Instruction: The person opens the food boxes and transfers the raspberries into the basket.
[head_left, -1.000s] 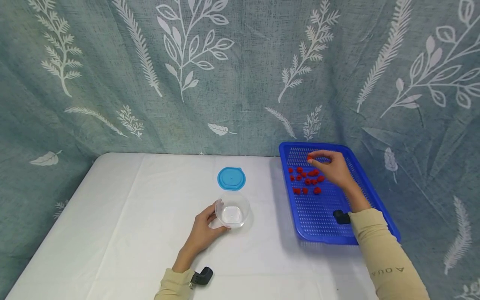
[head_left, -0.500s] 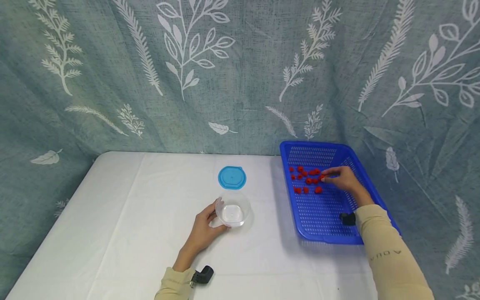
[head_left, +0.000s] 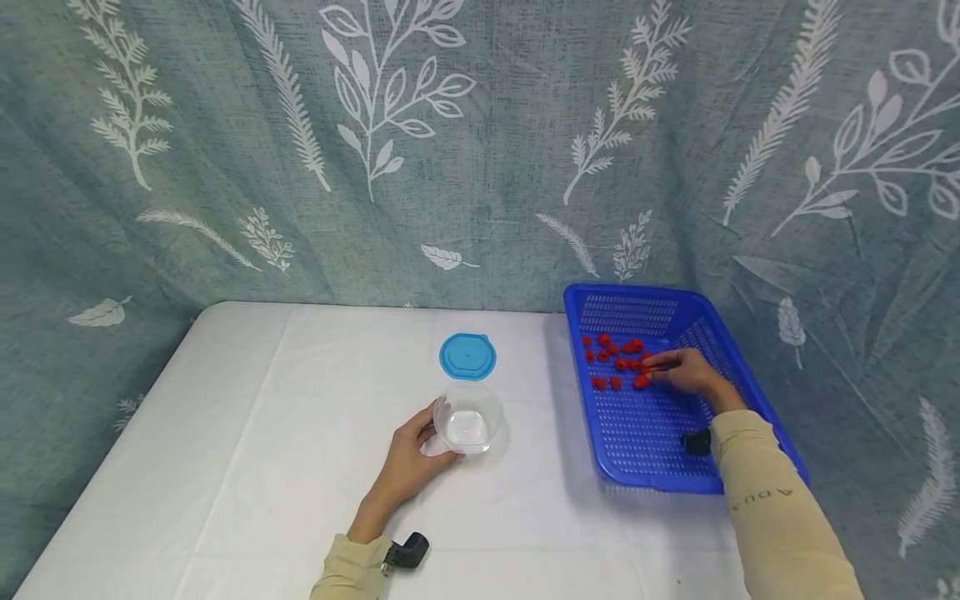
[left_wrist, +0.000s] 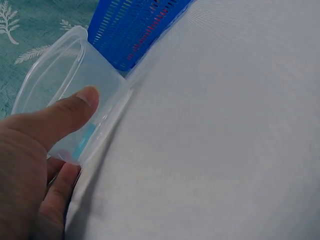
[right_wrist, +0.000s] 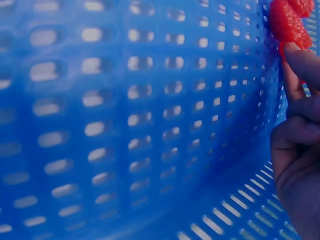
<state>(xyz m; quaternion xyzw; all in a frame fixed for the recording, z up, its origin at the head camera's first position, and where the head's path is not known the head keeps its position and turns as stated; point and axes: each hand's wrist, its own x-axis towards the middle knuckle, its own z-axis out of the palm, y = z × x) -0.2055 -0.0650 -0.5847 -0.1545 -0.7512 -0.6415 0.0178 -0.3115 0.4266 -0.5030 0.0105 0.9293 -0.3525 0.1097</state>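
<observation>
In the head view my left hand (head_left: 411, 462) holds a clear plastic container (head_left: 468, 421) upright on the white table. The left wrist view shows the thumb pressed along the wall of the clear container (left_wrist: 75, 80), with fingers at its base. My right hand (head_left: 686, 371) reaches into the blue basket (head_left: 611, 454), fingertips among red raspberries (head_left: 621, 364). Up close, thumb and finger pinch at a raspberry (right_wrist: 286, 20), while the other fingers curl toward the palm. More raspberries lie scattered over the basket's back left floor.
A blue lid (head_left: 468, 357) lies flat behind the container. The basket's raised perforated walls stand around the right hand, at the right side of the white table (head_left: 225, 467). A green leaf-patterned cloth (head_left: 510, 150) hangs behind.
My right hand, earlier raised with a raspberry at the basket's back, has come down and toward me among the other raspberries. The left hand and container stay put.
</observation>
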